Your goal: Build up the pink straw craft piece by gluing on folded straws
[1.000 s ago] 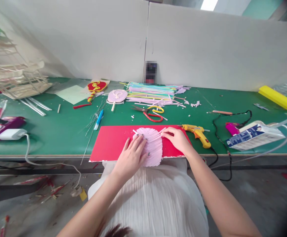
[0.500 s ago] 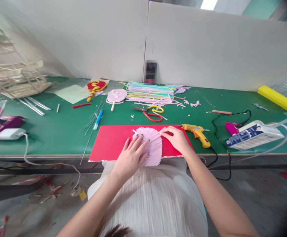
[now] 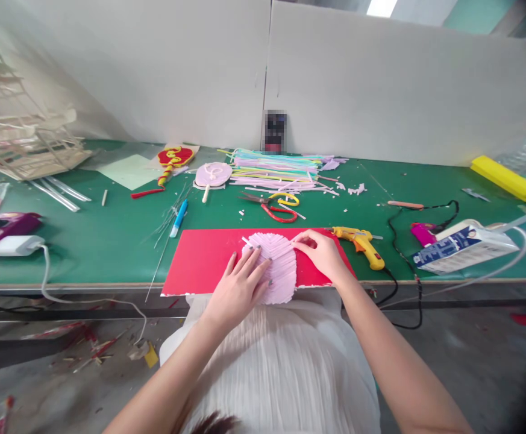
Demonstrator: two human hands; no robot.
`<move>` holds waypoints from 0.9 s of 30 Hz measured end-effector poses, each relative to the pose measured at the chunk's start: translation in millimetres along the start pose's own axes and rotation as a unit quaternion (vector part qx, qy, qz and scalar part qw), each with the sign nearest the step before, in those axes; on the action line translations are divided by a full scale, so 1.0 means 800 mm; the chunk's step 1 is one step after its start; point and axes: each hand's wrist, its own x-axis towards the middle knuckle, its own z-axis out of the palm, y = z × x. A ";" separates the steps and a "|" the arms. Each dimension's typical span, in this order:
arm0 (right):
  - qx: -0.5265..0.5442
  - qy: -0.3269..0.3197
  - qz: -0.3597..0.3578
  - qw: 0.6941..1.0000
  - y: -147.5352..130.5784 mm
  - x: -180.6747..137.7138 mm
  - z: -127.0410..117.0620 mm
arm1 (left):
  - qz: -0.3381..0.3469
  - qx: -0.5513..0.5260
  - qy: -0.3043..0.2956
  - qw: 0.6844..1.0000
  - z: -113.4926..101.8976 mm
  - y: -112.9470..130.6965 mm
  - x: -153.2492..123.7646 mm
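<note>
A lilac oval piece (image 3: 284,271), built of slanting pipe-cleaner rows like a leaf, lies on a red board (image 3: 199,259) at the table's front edge. My left hand (image 3: 241,282) rests flat across its left half, fingers spread. At the upper right rim of the piece, my right hand (image 3: 319,252) has thumb and fingertips pinched together on the end of a lilac pipe cleaner, most of it hidden by the fingers. A short pale end (image 3: 246,240) sticks out at the upper left rim.
A yellow glue gun (image 3: 364,244) lies beside the board's right end. Scissors (image 3: 276,205), a blue-capped pen (image 3: 179,218) and a bundle of coloured pipe cleaners (image 3: 276,169) lie beyond. Left stands a purple power strip (image 3: 7,235); right, a blue-and-white carton (image 3: 464,248).
Both hands keep nearly the same places on the lilac piece. The right fingertips have shifted very slightly at its rim. The whole view has moved a little.
</note>
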 end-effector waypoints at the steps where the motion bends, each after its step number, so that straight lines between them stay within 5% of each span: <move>1: -0.004 0.001 -0.001 1.000 0.000 0.000 0.000 | 0.001 0.000 0.000 1.000 0.000 0.000 0.000; 17: -0.154 0.102 -0.156 0.970 -0.019 -0.026 -0.003 | 0.005 0.019 -0.002 1.000 0.001 0.000 -0.001; 27: -0.289 -0.030 -0.187 0.938 -0.013 -0.072 0.002 | 0.008 0.015 0.005 1.000 0.003 0.000 0.000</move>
